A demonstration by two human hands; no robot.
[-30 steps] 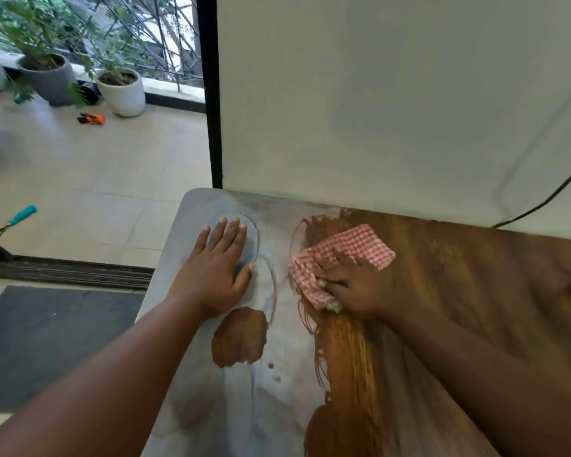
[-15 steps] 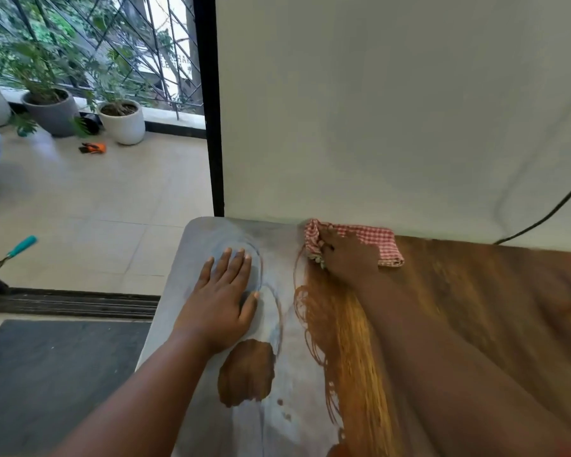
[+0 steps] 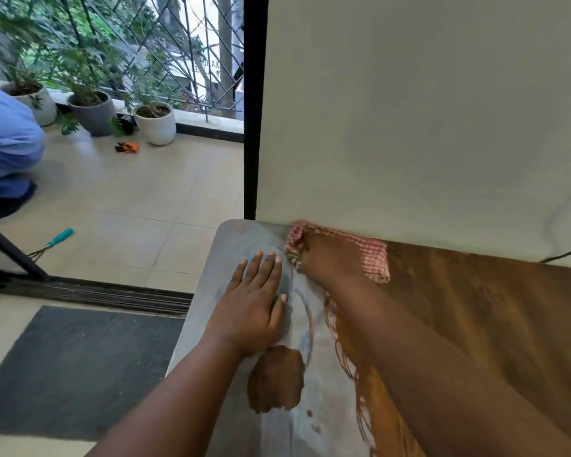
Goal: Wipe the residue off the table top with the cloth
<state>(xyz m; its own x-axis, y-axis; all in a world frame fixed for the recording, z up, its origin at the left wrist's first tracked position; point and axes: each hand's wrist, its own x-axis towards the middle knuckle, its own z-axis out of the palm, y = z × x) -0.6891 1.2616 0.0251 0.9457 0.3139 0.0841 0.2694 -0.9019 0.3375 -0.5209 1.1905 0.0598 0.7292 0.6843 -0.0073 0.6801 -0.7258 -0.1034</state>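
cream wall (image 3: 409, 110) | beige tiled floor (image 3: 139, 206) | grilled window (image 3: 165, 44) | dark mat (image 3: 73, 367)

Checked cloth (image 3: 373, 258) bunched at table top (image 3: 231, 239) back edge

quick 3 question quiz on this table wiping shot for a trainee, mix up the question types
1. True or false: the left hand lies flat on the table top.
2. The checked cloth under the right hand is: A) at the table's near edge B) against the wall at the far edge C) on the floor.
3. What lies just nearer the camera than the left hand?

Key: 1 true. 2 B. 3 a brown patch of residue.
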